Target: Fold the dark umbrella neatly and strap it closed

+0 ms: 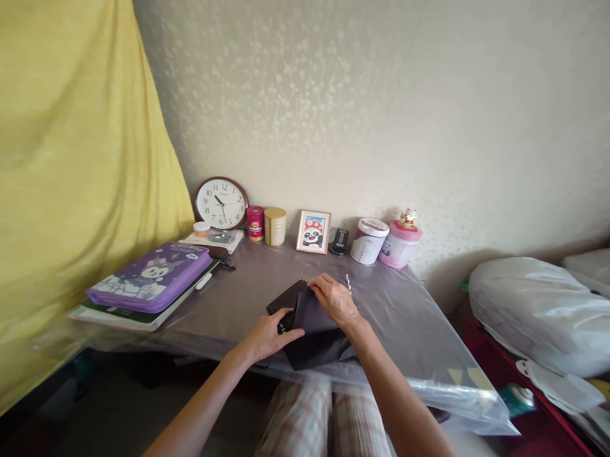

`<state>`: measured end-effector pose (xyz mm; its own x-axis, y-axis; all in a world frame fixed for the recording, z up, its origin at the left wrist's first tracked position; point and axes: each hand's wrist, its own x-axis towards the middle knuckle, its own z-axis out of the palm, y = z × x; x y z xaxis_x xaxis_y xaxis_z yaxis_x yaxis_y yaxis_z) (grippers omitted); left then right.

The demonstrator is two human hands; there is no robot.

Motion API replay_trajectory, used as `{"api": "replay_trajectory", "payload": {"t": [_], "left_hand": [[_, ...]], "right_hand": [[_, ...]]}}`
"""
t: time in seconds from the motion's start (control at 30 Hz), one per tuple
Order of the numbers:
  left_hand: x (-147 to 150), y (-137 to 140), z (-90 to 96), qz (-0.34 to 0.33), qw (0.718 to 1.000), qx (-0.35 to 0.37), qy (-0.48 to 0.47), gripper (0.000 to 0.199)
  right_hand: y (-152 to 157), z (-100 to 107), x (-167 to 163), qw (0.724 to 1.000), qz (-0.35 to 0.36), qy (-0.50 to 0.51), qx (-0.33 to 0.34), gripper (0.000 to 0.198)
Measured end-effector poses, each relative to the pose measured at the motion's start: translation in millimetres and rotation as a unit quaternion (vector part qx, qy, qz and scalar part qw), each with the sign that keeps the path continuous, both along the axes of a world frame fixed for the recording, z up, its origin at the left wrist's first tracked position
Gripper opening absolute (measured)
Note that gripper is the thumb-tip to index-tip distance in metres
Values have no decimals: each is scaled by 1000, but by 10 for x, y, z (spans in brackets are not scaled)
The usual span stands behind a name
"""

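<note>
A black drawstring-like cloth pouch lies at the front of the table, its dark fabric spread towards my knees. My left hand is closed on a dark box-like item with small white lettering, partly covered by the fabric. With bent fingers, my right hand pinches the upper edge of the pouch. A black-and-white twisted cord sticks up just beyond my right hand. How far the dark item sits inside the pouch is hidden.
The table has a clear plastic cover. At left lie a purple zip case on books and a white marker. Along the wall stand a clock, tins, a panda picture and tubs. White bags sit at right.
</note>
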<state>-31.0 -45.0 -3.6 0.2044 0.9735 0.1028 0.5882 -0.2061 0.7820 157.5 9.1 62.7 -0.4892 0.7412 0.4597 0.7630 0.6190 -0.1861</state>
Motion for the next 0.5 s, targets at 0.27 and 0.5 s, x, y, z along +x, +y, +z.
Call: {"api": "replay_trajectory", "payload": {"t": [0.27, 0.5], "left_hand": [[45, 13, -97, 22, 1000, 10, 15, 50], [45, 18, -106, 58, 996, -24, -57, 56]], "right_hand": [[-9, -174, 33, 999, 28, 15, -17, 22], [93, -415, 478, 998, -29, 1, -55, 18]]}}
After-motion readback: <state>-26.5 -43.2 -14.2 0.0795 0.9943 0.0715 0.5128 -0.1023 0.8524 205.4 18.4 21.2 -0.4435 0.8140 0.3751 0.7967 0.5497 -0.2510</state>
